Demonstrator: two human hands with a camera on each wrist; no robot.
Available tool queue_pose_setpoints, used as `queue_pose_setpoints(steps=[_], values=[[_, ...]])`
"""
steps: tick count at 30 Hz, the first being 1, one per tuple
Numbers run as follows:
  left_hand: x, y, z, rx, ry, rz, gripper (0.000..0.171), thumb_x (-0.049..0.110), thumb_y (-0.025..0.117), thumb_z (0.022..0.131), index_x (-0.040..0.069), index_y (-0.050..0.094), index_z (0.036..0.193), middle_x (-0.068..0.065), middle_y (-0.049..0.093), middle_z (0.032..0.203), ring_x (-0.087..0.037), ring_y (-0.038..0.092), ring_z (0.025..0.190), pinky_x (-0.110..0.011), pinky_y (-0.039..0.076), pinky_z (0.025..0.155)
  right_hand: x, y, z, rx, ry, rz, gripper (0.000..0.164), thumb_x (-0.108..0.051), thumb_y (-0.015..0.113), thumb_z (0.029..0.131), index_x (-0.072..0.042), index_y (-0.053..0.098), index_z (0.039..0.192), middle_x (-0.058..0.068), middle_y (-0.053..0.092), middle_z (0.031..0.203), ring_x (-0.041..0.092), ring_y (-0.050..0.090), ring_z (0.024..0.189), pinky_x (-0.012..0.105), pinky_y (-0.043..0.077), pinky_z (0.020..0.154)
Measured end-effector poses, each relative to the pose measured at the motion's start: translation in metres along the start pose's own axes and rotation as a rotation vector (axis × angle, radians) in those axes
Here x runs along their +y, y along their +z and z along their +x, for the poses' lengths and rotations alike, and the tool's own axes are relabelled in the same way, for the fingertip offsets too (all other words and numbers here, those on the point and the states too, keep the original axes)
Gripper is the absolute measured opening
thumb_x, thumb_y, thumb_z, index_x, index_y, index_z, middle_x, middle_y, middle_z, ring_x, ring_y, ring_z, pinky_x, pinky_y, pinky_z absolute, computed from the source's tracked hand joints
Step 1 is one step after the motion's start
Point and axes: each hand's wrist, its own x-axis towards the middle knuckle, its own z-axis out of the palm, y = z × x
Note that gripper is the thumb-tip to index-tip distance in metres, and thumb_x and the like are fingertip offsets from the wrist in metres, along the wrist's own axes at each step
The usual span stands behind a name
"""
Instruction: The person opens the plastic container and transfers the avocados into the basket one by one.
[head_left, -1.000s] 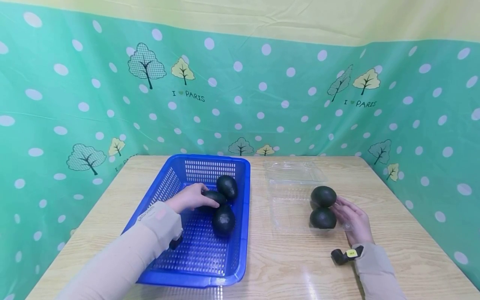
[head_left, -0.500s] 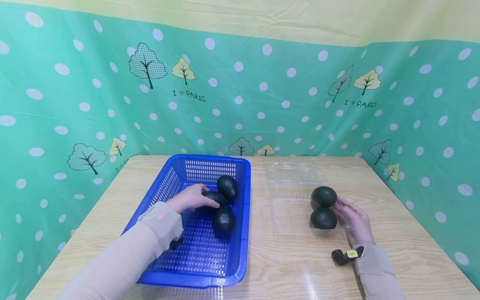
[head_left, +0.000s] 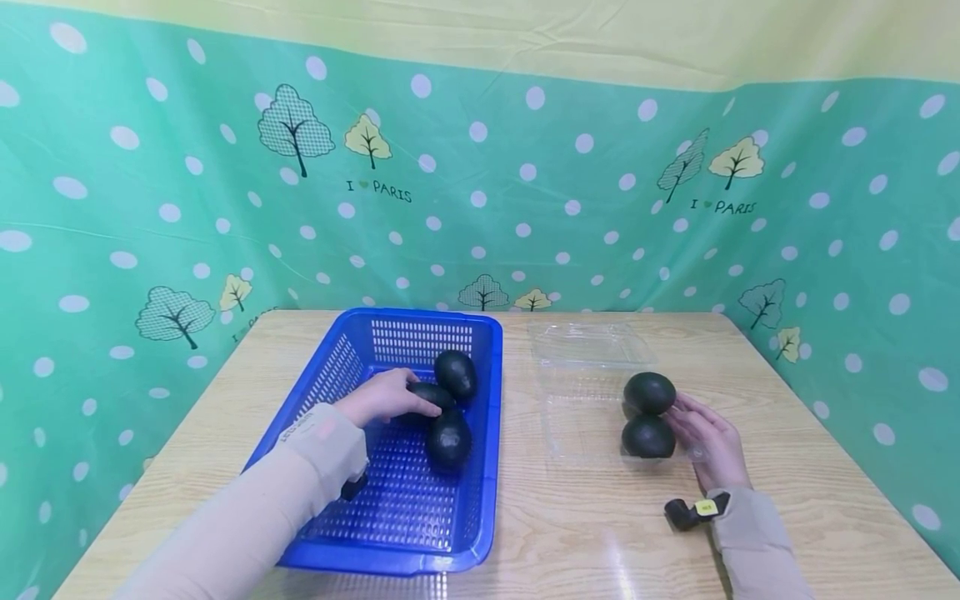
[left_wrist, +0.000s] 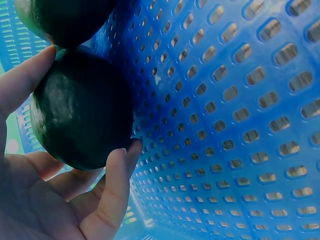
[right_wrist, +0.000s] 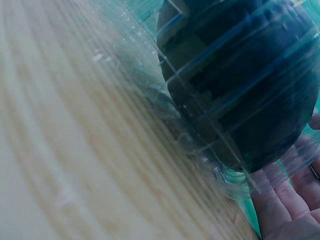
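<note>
One dark fruit [head_left: 431, 396] is gripped by the left hand [head_left: 387, 395] inside the blue basket [head_left: 390, 562], seemingly lying crosswise, left of the clear container [head_left: 573, 429], which is touched at its right side by the right hand's [head_left: 708, 446] relaxed fingers.

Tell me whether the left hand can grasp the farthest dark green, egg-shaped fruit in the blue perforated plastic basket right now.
Probably not: the left hand grips a neighbouring fruit. Once freed, it likely could, since the farthest fruit lies close by with nothing over it.
</note>
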Motion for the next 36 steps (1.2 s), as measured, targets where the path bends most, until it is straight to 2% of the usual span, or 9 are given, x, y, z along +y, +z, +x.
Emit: queue_pose_setpoints(steps=[10,20,29,32,36], values=[[-0.0012,-0.0009,0.0008,-0.013,-0.006,-0.014,0.072,0.043,0.081,0.077,0.001,0.055,0.129,-0.018,0.063,0.124,-0.03,0.062,0.106,-0.039,0.058,0.068,0.0006,0.0002,0.0,-0.007,-0.014,0.012,0.031,0.0,0.052,0.1,-0.021,0.075,0.105,-0.009,0.076,0.104,0.005,0.072,0.097,0.018,0.055,0.086],[-0.0006,-0.0004,-0.0015,-0.014,-0.013,-0.022,0.07,0.043,0.082,0.076,0.0,0.057,0.126,-0.017,0.064,0.12,-0.029,0.062,0.104,-0.041,0.058,0.069,0.0006,-0.0007,-0.0004,0.009,0.003,-0.036,0.029,-0.004,0.054,0.1,-0.024,0.075,0.105,-0.013,0.074,0.105,0.002,0.07,0.098,0.017,0.054,0.088],[0.0,-0.0039,-0.0045,0.004,0.055,-0.002,0.065,0.044,0.081,0.076,-0.001,0.058,0.118,-0.011,0.064,0.102,-0.021,0.058,0.079,-0.031,0.049,0.058,0.0005,0.0002,0.0,0.002,-0.005,-0.005,0.031,-0.001,0.054,0.099,-0.023,0.075,0.103,-0.011,0.075,0.104,0.004,0.071,0.097,0.018,0.055,0.087],[0.0001,-0.0038,-0.0033,0.015,0.071,0.016,0.066,0.045,0.08,0.077,-0.001,0.059,0.119,-0.012,0.065,0.103,-0.022,0.06,0.083,-0.033,0.051,0.065,0.0,0.0004,-0.0003,0.004,-0.001,-0.009,0.031,-0.002,0.054,0.099,-0.024,0.075,0.103,-0.011,0.075,0.104,0.004,0.071,0.097,0.018,0.055,0.087],[0.0016,-0.0048,-0.0022,0.035,0.09,0.042,0.071,0.047,0.077,0.079,-0.004,0.058,0.126,-0.018,0.065,0.119,-0.029,0.063,0.104,-0.043,0.053,0.089,-0.0006,0.0003,-0.0005,0.009,0.005,-0.028,0.03,-0.003,0.054,0.099,-0.025,0.075,0.104,-0.013,0.075,0.104,0.003,0.071,0.097,0.018,0.055,0.087]])
